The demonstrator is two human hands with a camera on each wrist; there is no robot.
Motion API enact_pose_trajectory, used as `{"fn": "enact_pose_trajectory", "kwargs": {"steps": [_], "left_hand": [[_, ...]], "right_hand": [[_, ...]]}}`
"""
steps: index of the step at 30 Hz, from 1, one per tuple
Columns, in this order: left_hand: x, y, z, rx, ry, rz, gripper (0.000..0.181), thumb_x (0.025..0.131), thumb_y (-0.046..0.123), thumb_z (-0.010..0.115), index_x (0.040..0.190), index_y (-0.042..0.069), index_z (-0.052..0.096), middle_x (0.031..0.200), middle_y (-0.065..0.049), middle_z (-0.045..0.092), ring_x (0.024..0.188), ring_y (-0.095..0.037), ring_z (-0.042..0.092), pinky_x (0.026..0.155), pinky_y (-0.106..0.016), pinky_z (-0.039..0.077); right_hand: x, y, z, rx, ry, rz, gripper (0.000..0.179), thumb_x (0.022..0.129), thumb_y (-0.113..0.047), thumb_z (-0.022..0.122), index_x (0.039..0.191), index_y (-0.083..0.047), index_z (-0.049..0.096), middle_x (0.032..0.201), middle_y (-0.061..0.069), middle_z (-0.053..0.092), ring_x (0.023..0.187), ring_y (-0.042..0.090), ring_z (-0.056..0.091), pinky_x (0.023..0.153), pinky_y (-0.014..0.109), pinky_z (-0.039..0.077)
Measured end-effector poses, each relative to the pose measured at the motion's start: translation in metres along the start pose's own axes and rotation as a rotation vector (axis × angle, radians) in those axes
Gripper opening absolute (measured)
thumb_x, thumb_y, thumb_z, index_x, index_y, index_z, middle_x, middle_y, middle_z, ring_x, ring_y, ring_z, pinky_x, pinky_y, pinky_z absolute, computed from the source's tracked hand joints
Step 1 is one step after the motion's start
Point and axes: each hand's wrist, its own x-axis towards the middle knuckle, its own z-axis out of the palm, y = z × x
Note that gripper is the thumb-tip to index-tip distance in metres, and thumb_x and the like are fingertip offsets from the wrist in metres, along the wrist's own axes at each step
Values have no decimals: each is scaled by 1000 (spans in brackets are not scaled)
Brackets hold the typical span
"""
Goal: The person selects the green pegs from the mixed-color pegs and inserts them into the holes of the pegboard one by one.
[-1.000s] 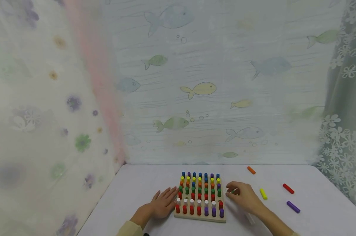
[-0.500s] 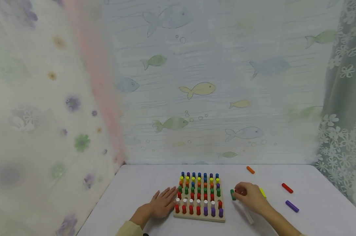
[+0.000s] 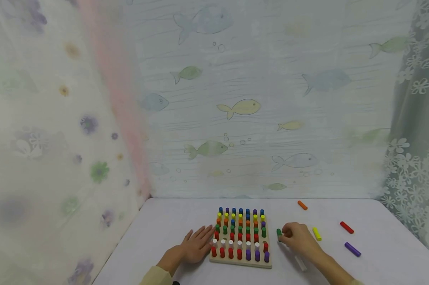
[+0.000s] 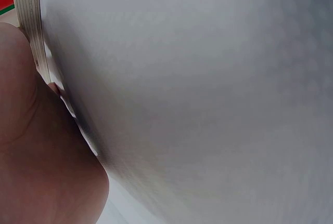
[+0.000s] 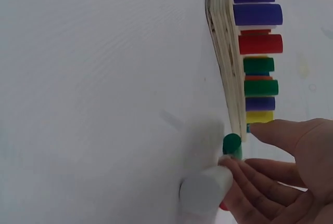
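Observation:
A wooden pegboard [image 3: 240,261] stands on the white table, with coloured pegs upright in rows. My left hand [image 3: 196,248] lies flat with its fingers spread, fingertips at the board's left edge. To the right of the board lies a green peg [image 3: 279,232], my right hand [image 3: 299,237] beside it. In the right wrist view the thumb stands apart from the fingers, and the fingertips overlap the end of the green peg. A white peg [image 5: 200,192] is close below them. A bit of red [image 5: 223,206] shows beneath the fingers, mostly hidden.
Loose pegs lie on the right of the table: orange [image 3: 302,205], yellow [image 3: 316,233], red [image 3: 347,227] and purple [image 3: 352,249]. A fish-patterned curtain [image 3: 242,107] hangs behind the table's far edge.
My right hand has moved right, away from the board and the green peg, then slightly back left toward that peg. The left hand has stayed in place.

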Motion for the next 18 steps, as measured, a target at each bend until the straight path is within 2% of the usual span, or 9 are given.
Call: {"fn": "enact_pose_trajectory", "kwargs": {"steps": [7, 18], "left_hand": [[0, 0, 0, -4, -3, 3, 66, 106, 62, 30, 164, 30, 24, 170, 5, 23, 157, -27, 16, 123, -64, 5], [3, -3, 1, 8, -4, 4, 66, 106, 62, 31, 164, 30, 24, 170, 6, 22, 157, -26, 16, 123, -64, 5]], "right_hand": [[7, -6, 8, -51, -3, 4, 20, 84, -11, 83, 95, 2, 72, 82, 3, 69, 74, 15, 63, 66, 33, 58], [13, -12, 15, -96, -35, 27, 10, 84, -4, 77, 87, -1, 68, 74, 3, 62, 68, 16, 55, 61, 31, 52]]}}
